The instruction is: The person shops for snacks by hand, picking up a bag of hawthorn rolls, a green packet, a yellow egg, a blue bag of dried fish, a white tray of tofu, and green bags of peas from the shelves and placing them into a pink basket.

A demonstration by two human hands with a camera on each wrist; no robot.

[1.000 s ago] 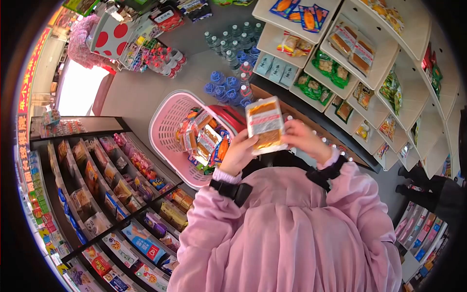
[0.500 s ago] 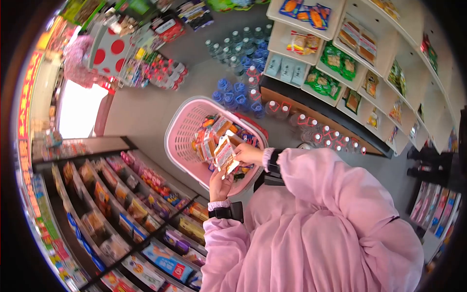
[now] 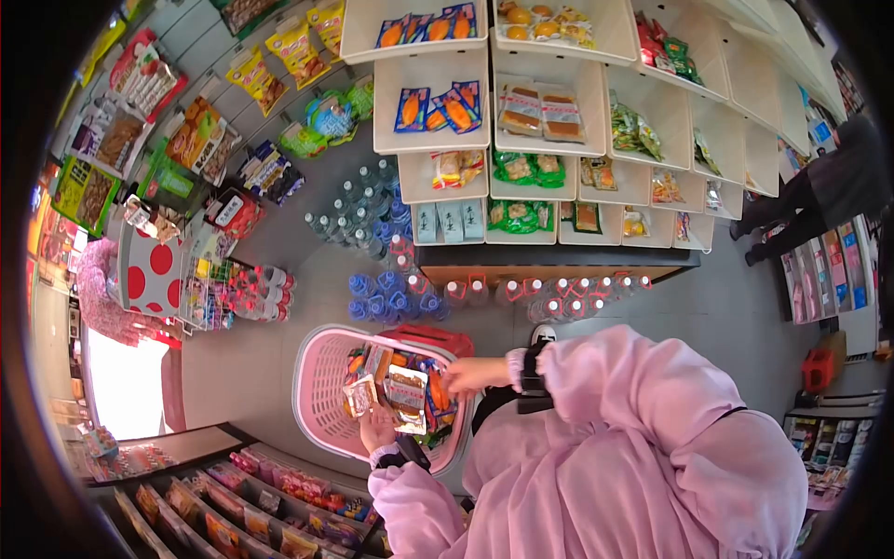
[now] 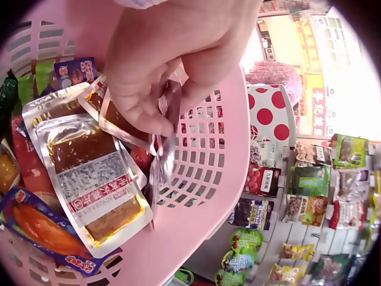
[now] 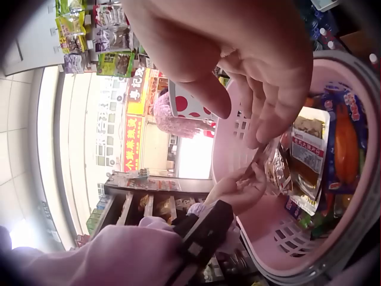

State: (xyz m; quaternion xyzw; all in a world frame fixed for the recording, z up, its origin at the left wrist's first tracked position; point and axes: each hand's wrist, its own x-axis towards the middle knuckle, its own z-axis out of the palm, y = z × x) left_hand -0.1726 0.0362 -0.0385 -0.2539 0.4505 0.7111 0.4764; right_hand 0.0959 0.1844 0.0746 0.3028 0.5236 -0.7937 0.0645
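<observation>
In the head view my left hand point(image 3: 378, 429) is inside the pink basket point(image 3: 312, 410), pinching a shiny flat food packet point(image 3: 358, 396) by its edge. The left wrist view shows that packet point(image 4: 166, 161) nearly edge-on between thumb and fingers, beside the slotted wall. My right hand point(image 3: 477, 374) is over the basket's right side, its fingers loosely bent with nothing in them. A clear-windowed packet of brown food point(image 4: 95, 185) lies face up on the pile. Next to it is a blue packet with an orange carrot-like picture point(image 4: 47, 229).
Ahead stands a white-bin shelf point(image 3: 549, 140) of snacks, with water bottles point(image 3: 577, 293) along its base. Blue-capped bottles point(image 3: 391, 296) stand just beyond the basket. A snack rack point(image 3: 279, 512) is at the lower left. A person in dark clothes point(image 3: 810, 196) is at the right.
Both hands held a flat packet before the chest, then went down into the basket. The right hand has since drawn away to the right; the head view has turned toward the shelf.
</observation>
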